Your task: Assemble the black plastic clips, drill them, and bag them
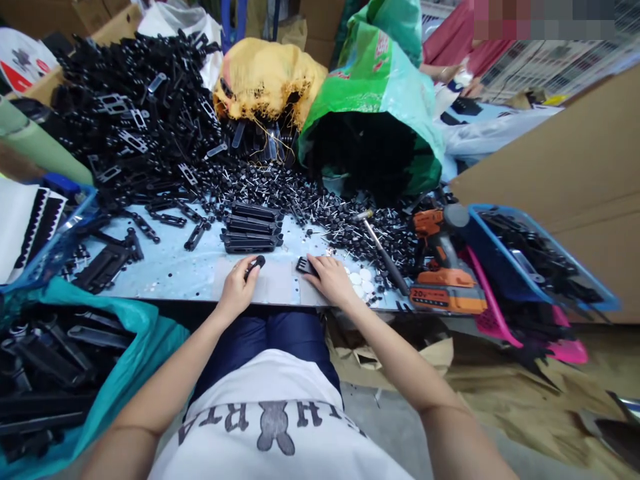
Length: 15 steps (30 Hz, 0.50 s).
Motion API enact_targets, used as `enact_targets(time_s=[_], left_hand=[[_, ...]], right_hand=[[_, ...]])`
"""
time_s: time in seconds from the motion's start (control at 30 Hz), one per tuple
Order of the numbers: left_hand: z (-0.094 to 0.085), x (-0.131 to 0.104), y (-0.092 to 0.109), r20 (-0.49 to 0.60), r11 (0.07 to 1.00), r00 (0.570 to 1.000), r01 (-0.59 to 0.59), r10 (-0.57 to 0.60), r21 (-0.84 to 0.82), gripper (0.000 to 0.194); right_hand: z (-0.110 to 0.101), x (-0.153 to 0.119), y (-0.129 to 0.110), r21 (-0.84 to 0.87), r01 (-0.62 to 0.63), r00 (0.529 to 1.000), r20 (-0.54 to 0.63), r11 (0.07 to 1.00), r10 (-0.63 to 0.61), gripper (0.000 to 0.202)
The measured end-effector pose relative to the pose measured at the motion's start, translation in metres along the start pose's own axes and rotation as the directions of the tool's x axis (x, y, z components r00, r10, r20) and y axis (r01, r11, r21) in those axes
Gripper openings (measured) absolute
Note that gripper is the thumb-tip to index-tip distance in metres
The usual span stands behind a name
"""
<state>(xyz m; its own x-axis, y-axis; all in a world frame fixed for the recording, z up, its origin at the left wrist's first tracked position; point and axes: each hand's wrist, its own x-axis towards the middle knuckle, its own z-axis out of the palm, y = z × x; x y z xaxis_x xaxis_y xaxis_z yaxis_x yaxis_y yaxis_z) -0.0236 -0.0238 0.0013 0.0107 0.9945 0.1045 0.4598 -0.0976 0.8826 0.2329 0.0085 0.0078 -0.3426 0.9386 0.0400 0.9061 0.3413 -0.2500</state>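
My left hand (238,285) is closed on a small black plastic part (255,265), pinched between thumb and fingers at the table's front. To the right, my right hand (327,277) grips a black slotted plastic piece (306,267) low over the work surface. Both hands are above a pale flat sheet (280,279). Just beyond my left hand lies a row of several long black plastic parts (253,228). Several white discs (361,280) lie beside my right hand. A hammer (383,253) rests further right, its handle toward me.
An orange cordless drill (443,267) stands at the right, near a blue basket (545,253) of black parts. Small black pins (320,213) spread across the table. Behind are a heap of black parts (135,120) and a green bag (370,87). A teal bag (155,327) is at left.
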Motion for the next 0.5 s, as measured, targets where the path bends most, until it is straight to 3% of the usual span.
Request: enact_targets(time_s=[0.07,0.13,0.23,0.33,0.4,0.5], left_hand=[[0.005,-0.001,0.008,0.073,0.997,0.997,0.027,-0.022,-0.07,0.034],[0.01,-0.001,0.017,0.192,0.978,0.979,0.111,-0.076,-0.179,0.035],[0.011,-0.001,0.025,0.326,0.915,0.935,0.248,-0.139,-0.32,0.043],[0.008,-0.001,0.028,0.312,0.909,0.938,0.255,-0.15,-0.331,0.044],[0.004,0.0,0.028,0.234,0.943,0.962,0.201,-0.139,-0.264,0.036],[0.0,0.0,0.029,0.164,0.979,0.983,0.108,-0.08,-0.171,0.031]], right_hand=[[0.009,-0.008,-0.005,0.169,-0.039,0.998,-0.041,0.985,0.047,0.05],[0.013,-0.007,-0.013,0.453,-0.081,0.991,-0.059,0.888,0.12,0.051],[0.013,0.0,-0.031,0.835,-0.211,0.973,0.129,0.509,0.192,0.055],[0.01,0.006,-0.048,0.924,-0.341,0.934,0.313,0.173,0.169,0.061],[0.01,0.008,-0.057,0.931,-0.358,0.926,0.345,0.071,0.151,0.061],[0.013,0.009,-0.066,0.936,-0.352,0.928,0.347,0.011,0.135,0.061]])
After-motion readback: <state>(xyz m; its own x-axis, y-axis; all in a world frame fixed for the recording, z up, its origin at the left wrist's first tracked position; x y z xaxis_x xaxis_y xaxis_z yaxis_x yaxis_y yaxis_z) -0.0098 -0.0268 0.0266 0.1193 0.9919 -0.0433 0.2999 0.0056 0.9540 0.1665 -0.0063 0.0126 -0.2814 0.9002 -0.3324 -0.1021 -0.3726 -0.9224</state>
